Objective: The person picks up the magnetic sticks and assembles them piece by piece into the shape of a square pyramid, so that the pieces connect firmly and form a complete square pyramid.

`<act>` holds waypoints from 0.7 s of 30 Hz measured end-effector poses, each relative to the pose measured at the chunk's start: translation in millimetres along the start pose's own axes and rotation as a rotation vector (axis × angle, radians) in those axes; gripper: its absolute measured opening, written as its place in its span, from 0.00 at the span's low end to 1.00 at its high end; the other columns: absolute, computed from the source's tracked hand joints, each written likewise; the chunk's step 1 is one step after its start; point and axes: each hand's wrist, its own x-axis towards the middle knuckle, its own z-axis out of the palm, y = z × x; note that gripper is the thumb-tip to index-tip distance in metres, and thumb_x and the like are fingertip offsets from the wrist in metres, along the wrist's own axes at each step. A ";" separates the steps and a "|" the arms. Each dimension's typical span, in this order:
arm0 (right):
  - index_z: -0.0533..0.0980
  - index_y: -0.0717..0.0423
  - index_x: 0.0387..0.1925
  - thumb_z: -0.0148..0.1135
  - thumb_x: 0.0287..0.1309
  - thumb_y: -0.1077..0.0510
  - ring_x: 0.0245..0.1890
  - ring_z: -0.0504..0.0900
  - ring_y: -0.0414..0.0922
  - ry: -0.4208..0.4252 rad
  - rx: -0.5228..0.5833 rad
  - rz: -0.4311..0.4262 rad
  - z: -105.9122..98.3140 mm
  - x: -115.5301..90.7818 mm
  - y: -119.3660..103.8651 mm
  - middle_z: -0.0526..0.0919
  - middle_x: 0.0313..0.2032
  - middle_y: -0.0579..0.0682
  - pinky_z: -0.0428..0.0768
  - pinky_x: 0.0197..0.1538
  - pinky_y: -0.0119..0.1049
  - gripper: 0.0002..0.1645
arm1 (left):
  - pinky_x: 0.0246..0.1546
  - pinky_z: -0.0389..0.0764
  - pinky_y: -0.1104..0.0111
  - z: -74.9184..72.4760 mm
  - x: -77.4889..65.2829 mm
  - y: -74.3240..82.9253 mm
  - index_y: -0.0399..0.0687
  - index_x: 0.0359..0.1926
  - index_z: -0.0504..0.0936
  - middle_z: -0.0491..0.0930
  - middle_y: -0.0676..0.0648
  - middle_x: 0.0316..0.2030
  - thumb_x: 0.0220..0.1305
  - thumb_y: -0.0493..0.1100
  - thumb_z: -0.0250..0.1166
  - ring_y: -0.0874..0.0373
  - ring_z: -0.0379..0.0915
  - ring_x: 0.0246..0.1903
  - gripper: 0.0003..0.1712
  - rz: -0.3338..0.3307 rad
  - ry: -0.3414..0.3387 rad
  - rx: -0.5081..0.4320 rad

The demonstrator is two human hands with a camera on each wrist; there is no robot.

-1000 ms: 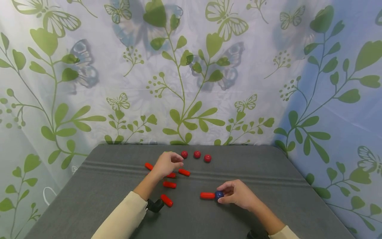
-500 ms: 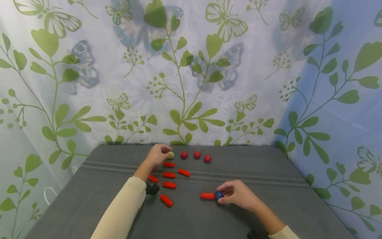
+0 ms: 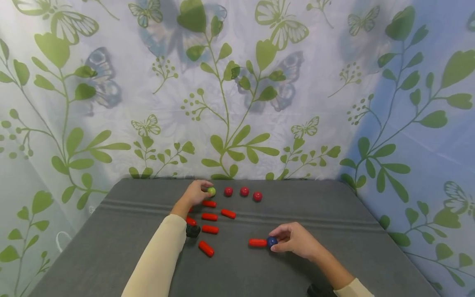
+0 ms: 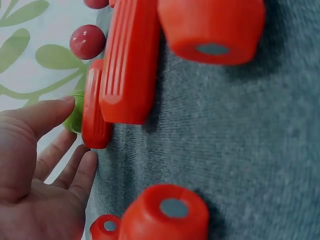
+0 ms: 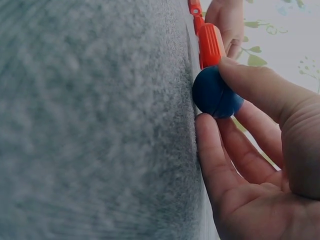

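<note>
At the far left of the table, the fingers of my left hand [image 3: 193, 194] curl round a small green ball [image 3: 211, 191]. In the left wrist view the thumb lies against that green ball [image 4: 75, 112], partly behind a red rod [image 4: 97, 105]. My right hand [image 3: 295, 240] pinches a blue ball [image 3: 272, 241] between thumb and fingers, low on the table. One end of a red rod [image 3: 257, 243] meets the blue ball. The right wrist view shows the blue ball [image 5: 215, 92] with the thumb on its upper side.
Red balls [image 3: 244, 191] stand in a row at the table's far edge, right of the green one. Several red rods [image 3: 209, 216] with grey end discs lie around the left forearm. The grey table [image 3: 315, 210] backs onto a leaf-and-butterfly curtain [image 3: 237, 103].
My left hand has moved back and left from above the rods to the green ball, and its fingers have closed on it. The right hand and blue ball have stayed in place.
</note>
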 end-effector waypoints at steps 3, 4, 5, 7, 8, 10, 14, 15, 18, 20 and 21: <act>0.84 0.64 0.48 0.78 0.54 0.58 0.37 0.85 0.42 -0.008 0.001 -0.008 -0.5 1.8 0.5 0.88 0.40 0.56 0.83 0.36 0.31 0.22 | 0.58 0.79 0.49 0.7 1.0 -1.4 0.42 0.64 0.79 0.79 0.37 0.61 0.70 0.40 0.68 0.40 0.76 0.61 0.23 -0.002 0.003 -0.005; 0.83 0.65 0.48 0.78 0.54 0.58 0.37 0.85 0.41 -0.012 0.001 -0.009 -0.5 2.3 0.6 0.89 0.40 0.56 0.83 0.36 0.31 0.22 | 0.57 0.79 0.49 1.0 1.2 -1.6 0.42 0.64 0.80 0.80 0.37 0.60 0.69 0.40 0.68 0.40 0.76 0.60 0.23 -0.002 0.005 -0.004; 0.83 0.65 0.48 0.78 0.54 0.58 0.37 0.85 0.41 -0.014 0.002 -0.011 -0.9 2.2 0.6 0.89 0.40 0.56 0.83 0.36 0.31 0.22 | 0.57 0.79 0.49 1.6 2.0 -1.1 0.42 0.63 0.80 0.80 0.37 0.60 0.69 0.40 0.68 0.40 0.77 0.59 0.23 -0.001 0.005 -0.002; 0.83 0.65 0.48 0.78 0.54 0.58 0.37 0.85 0.42 -0.016 0.002 -0.013 -1.5 2.2 1.3 0.89 0.40 0.56 0.83 0.36 0.31 0.22 | 0.57 0.80 0.50 2.5 2.7 -0.4 0.41 0.63 0.80 0.81 0.37 0.59 0.69 0.39 0.68 0.41 0.78 0.58 0.23 -0.002 0.008 -0.005; 0.83 0.65 0.48 0.78 0.54 0.58 0.37 0.85 0.42 -0.017 0.002 -0.014 -1.6 2.0 1.7 0.89 0.40 0.56 0.83 0.36 0.31 0.22 | 0.57 0.80 0.50 3.0 3.1 0.0 0.41 0.63 0.80 0.81 0.37 0.58 0.68 0.38 0.68 0.41 0.78 0.58 0.23 -0.002 0.012 -0.008; 0.84 0.64 0.48 0.78 0.54 0.58 0.37 0.85 0.43 -0.013 -0.002 -0.012 -1.8 1.9 2.1 0.88 0.40 0.57 0.83 0.36 0.31 0.22 | 0.56 0.80 0.51 4.1 3.7 0.3 0.40 0.62 0.81 0.82 0.37 0.57 0.68 0.37 0.68 0.42 0.78 0.57 0.22 0.004 0.020 -0.011; 0.83 0.64 0.48 0.78 0.54 0.59 0.37 0.84 0.43 -0.008 -0.002 -0.010 -1.3 1.9 1.3 0.88 0.40 0.57 0.83 0.35 0.31 0.22 | 0.56 0.80 0.51 4.7 3.1 1.2 0.40 0.61 0.81 0.81 0.38 0.58 0.67 0.36 0.68 0.42 0.78 0.58 0.21 0.009 0.031 -0.020; 0.83 0.65 0.49 0.78 0.54 0.59 0.37 0.84 0.43 -0.008 0.003 -0.011 -1.1 1.9 0.8 0.88 0.40 0.58 0.83 0.35 0.31 0.22 | 0.56 0.80 0.51 4.7 2.9 1.3 0.39 0.61 0.81 0.81 0.37 0.58 0.67 0.35 0.68 0.42 0.78 0.58 0.21 0.009 0.032 -0.024; 0.83 0.66 0.49 0.77 0.54 0.61 0.36 0.83 0.42 -0.008 0.022 -0.012 -0.6 1.8 -1.3 0.88 0.40 0.60 0.82 0.34 0.30 0.21 | 0.56 0.80 0.51 4.5 3.0 0.3 0.40 0.60 0.81 0.81 0.37 0.58 0.67 0.35 0.68 0.42 0.78 0.58 0.21 0.013 0.032 -0.022; 0.83 0.66 0.49 0.77 0.55 0.61 0.36 0.83 0.42 -0.009 0.029 -0.012 -0.5 1.9 -1.6 0.88 0.40 0.60 0.82 0.34 0.30 0.21 | 0.55 0.81 0.51 4.7 3.2 -0.9 0.41 0.60 0.81 0.81 0.38 0.58 0.67 0.36 0.68 0.42 0.78 0.58 0.20 0.020 0.035 -0.014; 0.83 0.66 0.50 0.77 0.55 0.61 0.36 0.83 0.42 -0.009 0.032 -0.010 -0.5 1.8 -1.8 0.88 0.40 0.60 0.82 0.34 0.31 0.21 | 0.55 0.81 0.51 4.9 3.4 -1.4 0.41 0.60 0.82 0.81 0.38 0.58 0.67 0.36 0.69 0.42 0.78 0.58 0.20 0.024 0.036 -0.010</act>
